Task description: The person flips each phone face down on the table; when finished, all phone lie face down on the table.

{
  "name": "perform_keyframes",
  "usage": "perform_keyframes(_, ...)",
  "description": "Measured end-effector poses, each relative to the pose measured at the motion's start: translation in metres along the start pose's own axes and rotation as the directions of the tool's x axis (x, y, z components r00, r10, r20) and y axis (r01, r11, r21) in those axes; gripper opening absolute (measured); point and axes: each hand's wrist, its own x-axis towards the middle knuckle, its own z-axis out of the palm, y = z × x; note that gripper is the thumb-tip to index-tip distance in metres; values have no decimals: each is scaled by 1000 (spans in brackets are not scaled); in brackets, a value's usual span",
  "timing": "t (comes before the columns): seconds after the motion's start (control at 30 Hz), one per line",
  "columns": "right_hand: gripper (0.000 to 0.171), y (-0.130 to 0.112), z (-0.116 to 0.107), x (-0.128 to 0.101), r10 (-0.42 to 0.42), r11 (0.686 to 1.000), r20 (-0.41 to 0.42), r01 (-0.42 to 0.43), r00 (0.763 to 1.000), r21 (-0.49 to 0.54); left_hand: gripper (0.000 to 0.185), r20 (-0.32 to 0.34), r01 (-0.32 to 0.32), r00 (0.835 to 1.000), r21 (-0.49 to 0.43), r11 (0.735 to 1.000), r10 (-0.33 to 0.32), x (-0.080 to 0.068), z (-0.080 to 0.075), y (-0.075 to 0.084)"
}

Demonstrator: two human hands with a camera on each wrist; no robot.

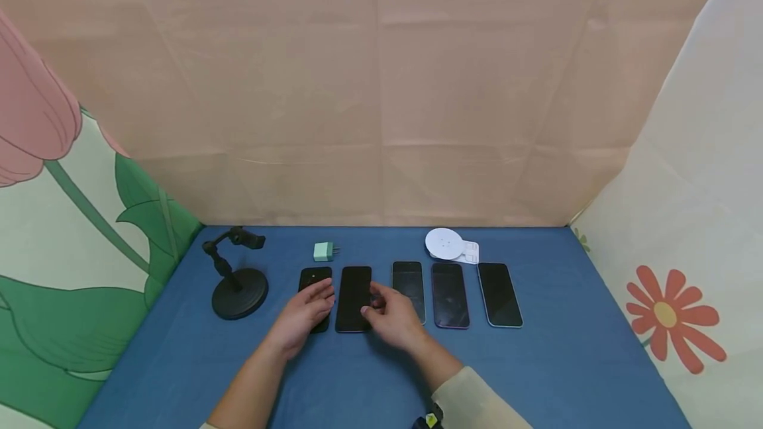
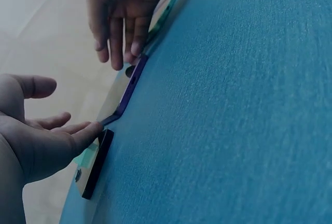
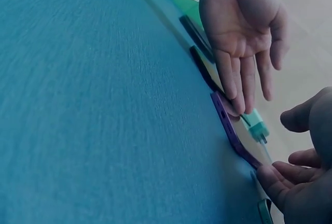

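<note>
Several dark phones lie face up in a row on the blue table (image 1: pixel 566 363). My left hand (image 1: pixel 317 302) lies flat with straight fingers on the small black phone (image 1: pixel 312 277) at the row's left end, and its fingertips (image 2: pixel 88 130) touch the left side of the purple-edged phone (image 1: pixel 354 296) beside it. My right hand (image 1: pixel 374 306) rests its fingertips (image 2: pixel 120 53) on that phone's right edge, fingers relaxed and gripping nothing. The purple-edged phone (image 3: pixel 228 125) lies flat between both hands. A further three phones (image 1: pixel 451 294) lie untouched to the right.
A black phone stand (image 1: pixel 238 283) with a round base sits at the left rear. A mint green charger plug (image 1: pixel 324 251) lies behind the phones, and a white round charging pad (image 1: pixel 444 243) at the rear right. Fabric walls enclose the table on three sides.
</note>
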Motion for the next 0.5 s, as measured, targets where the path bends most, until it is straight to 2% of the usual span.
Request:
perform_keyframes(0.27,54,1,-2,-2,11,1000,5,-11,1000,-11,59,9,32,999,-41,999,-31,0,5,0)
perform_keyframes(0.5,55,2,1,-4,22,1000,12,-22,1000,0,56,-17,44,999,-52,998,-45,1,9,0)
